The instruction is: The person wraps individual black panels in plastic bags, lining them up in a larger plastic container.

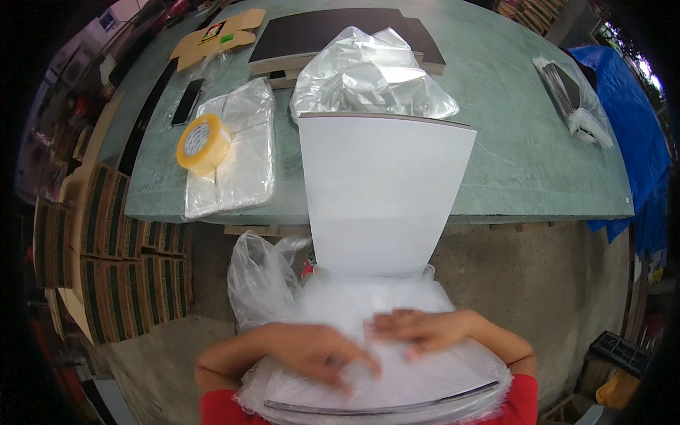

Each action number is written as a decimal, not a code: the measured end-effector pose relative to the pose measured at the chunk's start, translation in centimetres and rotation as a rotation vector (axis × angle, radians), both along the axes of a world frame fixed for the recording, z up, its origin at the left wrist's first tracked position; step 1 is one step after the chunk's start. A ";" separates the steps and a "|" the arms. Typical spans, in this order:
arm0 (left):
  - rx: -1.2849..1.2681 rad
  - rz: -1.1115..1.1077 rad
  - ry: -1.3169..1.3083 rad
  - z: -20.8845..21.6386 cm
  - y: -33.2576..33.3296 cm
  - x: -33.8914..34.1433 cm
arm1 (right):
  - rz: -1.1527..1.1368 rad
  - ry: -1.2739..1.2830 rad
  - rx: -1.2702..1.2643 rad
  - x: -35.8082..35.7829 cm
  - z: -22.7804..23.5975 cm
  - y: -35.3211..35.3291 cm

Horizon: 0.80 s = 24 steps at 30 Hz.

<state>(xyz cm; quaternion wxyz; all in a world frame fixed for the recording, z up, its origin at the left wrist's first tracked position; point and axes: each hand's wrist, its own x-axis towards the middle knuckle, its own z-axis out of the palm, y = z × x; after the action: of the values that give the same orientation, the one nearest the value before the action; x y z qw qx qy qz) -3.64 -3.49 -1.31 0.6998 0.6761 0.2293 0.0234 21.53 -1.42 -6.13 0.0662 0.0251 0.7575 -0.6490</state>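
A clear plastic bag (439,361) lies in front of me over something flat and white with a dark strip (382,409) along its near edge. My left hand (319,354), smeared by motion, is over the bag with its fingers apart. To its right, my right hand (414,329) rests on the plastic, fingers stretched out and fairly flat. Neither hand visibly grips anything. Beyond them a white panel (386,191) stands tilted up across the table's near edge. Loose clear film (262,276) bunches out at the left.
The green table (524,170) bears crumpled clear plastic (375,78), dark boards (319,32), a tape roll (204,144) on folded plastic bags (244,149), a phone (187,101), a flattened cardboard box (216,39) and a wrapped bundle (570,92). Stacked cartons (134,283) stand left; a blue tarp (630,127) hangs right.
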 end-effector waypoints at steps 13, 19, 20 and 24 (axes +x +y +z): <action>0.407 0.725 -0.317 -0.6 9.0 5.3 | -0.907 0.113 -0.315 -4.4 0.1 6.8; 0.331 0.793 -0.117 -2.1 8.7 2.1 | -1.012 0.114 -0.235 -3.0 1.6 6.5; 0.255 0.897 -0.172 -2.4 8.8 1.8 | -1.011 0.091 -0.203 -2.9 1.1 6.3; 0.248 0.995 -0.261 -1.5 9.1 1.1 | -0.992 0.157 -0.297 -1.5 -1.4 6.2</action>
<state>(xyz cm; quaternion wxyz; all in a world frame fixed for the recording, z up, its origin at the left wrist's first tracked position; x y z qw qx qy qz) -2.53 5.64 -2.79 0.5417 0.5547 0.4289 0.4637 20.07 4.80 -7.56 -0.3034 0.3223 0.5569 -0.7028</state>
